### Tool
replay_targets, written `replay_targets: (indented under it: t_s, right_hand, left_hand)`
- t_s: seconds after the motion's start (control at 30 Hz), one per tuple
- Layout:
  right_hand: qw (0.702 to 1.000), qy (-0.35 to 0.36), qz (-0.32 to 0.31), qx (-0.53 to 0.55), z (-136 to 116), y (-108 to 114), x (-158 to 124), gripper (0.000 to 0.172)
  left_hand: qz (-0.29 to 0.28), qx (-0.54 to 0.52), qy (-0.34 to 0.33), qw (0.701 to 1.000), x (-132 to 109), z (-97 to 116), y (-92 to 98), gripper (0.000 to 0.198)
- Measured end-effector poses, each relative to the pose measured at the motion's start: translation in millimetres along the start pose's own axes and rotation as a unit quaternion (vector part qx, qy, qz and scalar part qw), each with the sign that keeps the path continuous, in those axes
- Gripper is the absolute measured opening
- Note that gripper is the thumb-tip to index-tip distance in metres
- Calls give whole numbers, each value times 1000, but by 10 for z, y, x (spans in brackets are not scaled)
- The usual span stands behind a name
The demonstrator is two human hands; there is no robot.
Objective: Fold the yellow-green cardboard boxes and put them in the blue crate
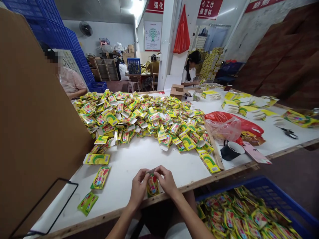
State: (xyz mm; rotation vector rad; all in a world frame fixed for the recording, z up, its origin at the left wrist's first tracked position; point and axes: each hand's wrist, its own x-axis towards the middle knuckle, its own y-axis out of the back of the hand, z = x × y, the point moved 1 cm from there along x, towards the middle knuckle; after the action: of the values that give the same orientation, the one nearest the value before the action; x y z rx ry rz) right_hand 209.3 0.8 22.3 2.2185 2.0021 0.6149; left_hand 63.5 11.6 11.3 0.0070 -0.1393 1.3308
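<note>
We see both bare hands brought together at the near edge of the white desk [124, 166], working on one small packet [153, 187]. The left hand [138, 186] has its thumb and forefinger closed at the left of the packet's upper end, and the right hand [165, 181] pinches the same end from the right, so each grip is holding the packet and the two sets of fingertips nearly meet over its greyish top edge. The packet hangs below that grip, between the two hands, its printed front facing us and its lower end close to the wooden rim [159, 198] of the desk; we cannot tell whether that lower end touches the desk. To the left of the left hand, well apart from it, we find a loose red-and-yellow packet [100, 177], with a green packet [87, 203] nearer to us and a yellow carton [97, 159] farther off. Beyond the hands spreads a broad heap of small yellow cartons [139, 113]. To the right of the heap, past a wooden strip [214, 146], we see a dark mug [230, 151]. Below the desk at the right, a blue crate [264, 182] holds many similar packets [234, 217].
</note>
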Motion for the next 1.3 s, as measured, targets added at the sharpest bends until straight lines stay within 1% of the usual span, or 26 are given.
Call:
replay_targets:
  t_s: [0.07,0.17,0.23,0.3,0.43,0.53,0.6,0.7,0.83,0.9,0.97,1.0,1.03,1.07,1.1,1.13,1.17,1.23,1.27,1.3]
  right_hand:
    - [1000,4,15,25,-14,-6,-36,12]
    - [1000,13,-10,13,-52,-1,-83,15]
    - [1000,13,-21,5,-81,4,-102,16]
    - [1000,9,-14,6,-104,-2,-110,19]
    - [1000,2,-4,-11,-122,-44,-84,18]
    - [1000,-7,0,-28,-122,-66,-28,17]
    - [999,-11,3,-31,-123,-65,0,18]
    - [1000,-8,-4,-19,-113,-54,-18,19]
    - [1000,-17,-6,25,-70,-93,-113,17]
    - [999,-21,-6,32,-81,-118,-147,18]
    - [1000,-16,10,18,-137,-59,-178,20]
    - [999,-15,28,-1,-178,32,-203,22]
    - [998,-18,53,-28,-222,174,-242,24]
    - [995,-26,77,-65,-264,367,-298,27]
    - [988,-38,102,-108,-297,607,-374,29]
    - [979,-55,114,-157,-318,876,-466,31]
    - [971,-64,108,-205,-327,1155,-571,32]
    - [948,-89,122,-279,-311,1666,-799,35]
    - [937,-106,138,-303,-291,1855,-908,36]
    - [929,-122,152,-315,-269,1978,-1004,36]
  left_hand:
    - [-5,8,-3,1000,7,9,-5,16]
    - [-16,47,-20,999,-12,47,0,17]
    - [-7,74,-27,997,-45,81,11,17]
    - [5,85,-20,996,-82,105,19,19]
    - [26,71,-1,997,-98,95,14,20]
    - [50,59,4,997,-46,64,8,21]
    - [54,52,6,997,-13,44,10,22]
    - [39,31,7,999,-28,4,23,22]
    - [12,-8,17,1000,-167,-63,24,23]
    - [6,-6,14,1000,-224,-69,9,23]
    - [-1,16,1,1000,-211,-42,11,23]
    - [-5,33,-11,999,-163,-18,29,24]
    - [-7,55,-29,998,-80,14,65,24]
    - [-3,87,-55,995,41,52,122,25]
    - [11,129,-87,988,200,98,200,26]
    - [32,180,-122,976,393,149,298,26]
    - [63,244,-161,954,614,207,409,26]
    - [119,378,-203,895,1105,327,647,26]
    - [126,433,-214,867,1354,387,757,26]
    - [121,476,-218,843,1589,446,857,29]
